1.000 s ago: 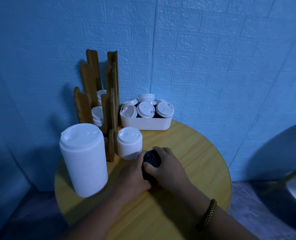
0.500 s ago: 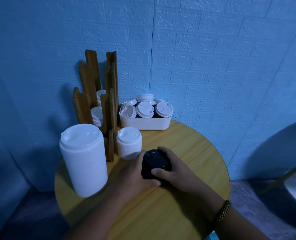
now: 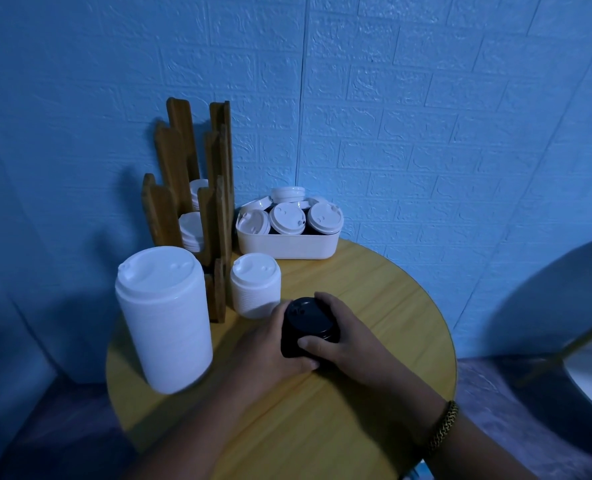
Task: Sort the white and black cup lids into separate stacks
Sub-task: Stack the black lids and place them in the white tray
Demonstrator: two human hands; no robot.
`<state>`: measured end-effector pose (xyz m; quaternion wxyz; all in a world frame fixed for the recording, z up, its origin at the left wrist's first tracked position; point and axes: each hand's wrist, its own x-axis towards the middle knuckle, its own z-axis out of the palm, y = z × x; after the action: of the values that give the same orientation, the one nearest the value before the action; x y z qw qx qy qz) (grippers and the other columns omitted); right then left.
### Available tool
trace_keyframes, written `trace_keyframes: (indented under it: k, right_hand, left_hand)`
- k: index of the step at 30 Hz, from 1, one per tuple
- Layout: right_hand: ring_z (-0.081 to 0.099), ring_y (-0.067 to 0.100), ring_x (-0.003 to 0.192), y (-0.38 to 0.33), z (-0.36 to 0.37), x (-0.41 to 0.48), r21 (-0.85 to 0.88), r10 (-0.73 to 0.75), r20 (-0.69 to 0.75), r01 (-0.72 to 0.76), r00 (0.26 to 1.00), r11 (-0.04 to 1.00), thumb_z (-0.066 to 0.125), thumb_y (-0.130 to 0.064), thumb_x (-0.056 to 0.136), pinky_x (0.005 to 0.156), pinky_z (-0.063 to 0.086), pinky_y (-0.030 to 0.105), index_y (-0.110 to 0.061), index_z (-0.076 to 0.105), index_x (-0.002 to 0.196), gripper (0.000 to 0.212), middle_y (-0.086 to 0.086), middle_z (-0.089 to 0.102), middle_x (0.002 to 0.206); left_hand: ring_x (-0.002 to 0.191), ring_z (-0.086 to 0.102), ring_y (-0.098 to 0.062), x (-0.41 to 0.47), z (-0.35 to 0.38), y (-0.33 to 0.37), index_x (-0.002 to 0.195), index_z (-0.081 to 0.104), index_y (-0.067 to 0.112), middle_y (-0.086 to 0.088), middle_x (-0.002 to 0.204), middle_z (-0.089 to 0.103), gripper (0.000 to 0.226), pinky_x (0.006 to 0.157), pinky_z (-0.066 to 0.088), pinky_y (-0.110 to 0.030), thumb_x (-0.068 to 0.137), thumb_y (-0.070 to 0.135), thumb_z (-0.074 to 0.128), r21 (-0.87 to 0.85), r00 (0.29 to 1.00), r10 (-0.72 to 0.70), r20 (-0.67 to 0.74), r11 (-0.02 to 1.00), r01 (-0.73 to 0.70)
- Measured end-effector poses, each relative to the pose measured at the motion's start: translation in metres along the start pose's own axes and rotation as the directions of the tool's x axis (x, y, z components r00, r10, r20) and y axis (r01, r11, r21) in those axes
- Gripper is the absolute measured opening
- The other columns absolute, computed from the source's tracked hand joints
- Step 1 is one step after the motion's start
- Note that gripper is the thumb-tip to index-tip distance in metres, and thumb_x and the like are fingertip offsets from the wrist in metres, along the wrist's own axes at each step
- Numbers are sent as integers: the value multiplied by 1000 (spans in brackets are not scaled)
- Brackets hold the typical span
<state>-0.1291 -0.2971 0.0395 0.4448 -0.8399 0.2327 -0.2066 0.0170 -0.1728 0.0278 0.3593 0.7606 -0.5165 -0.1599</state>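
Note:
A short stack of black lids stands on the round wooden table near its middle. My left hand wraps its left side and my right hand wraps its right side, thumb across the front. A tall stack of white lids stands at the left. A shorter white stack stands just behind my left hand. A white bin at the back holds several white lids over dark ones.
A wooden slatted holder with white lids in it stands at the back left against the blue brick wall. A round mirror leans at the right, off the table. The table edge runs close behind the bin.
My right hand has slid off the top of the black stack to its right side, so the top lid now shows. My left hand has kept its hold.

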Motion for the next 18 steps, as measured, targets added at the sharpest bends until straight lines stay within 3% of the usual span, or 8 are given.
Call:
trace_keyframes:
  k: [8,12,18]
  right_hand:
    - [50,-2,122,0,-4,-2,-24,7,28,-7,1000,1000,77,-52,77,95,45,12,-30,26,152,94,-12,46,140]
    - [47,0,126,1,-7,-4,-52,15,46,-12,999,999,79,-41,77,99,43,12,-29,21,154,97,-12,41,143]
    - [46,-4,124,5,-5,-5,-81,15,-43,-19,999,997,82,-40,76,93,37,2,-28,23,153,98,-14,41,143]
  left_hand:
    - [135,45,-10,0,2,-1,156,19,36,12,152,44,106,106,46,-31,75,49,86,16,1000,10,-19,1000,-10]
    - [138,44,-11,0,6,-1,156,21,35,11,155,41,103,103,44,-25,77,49,84,39,998,28,-62,999,-26]
    - [140,44,-12,-1,7,1,157,23,36,8,158,40,95,108,49,-37,83,50,79,31,996,17,-85,999,-15]
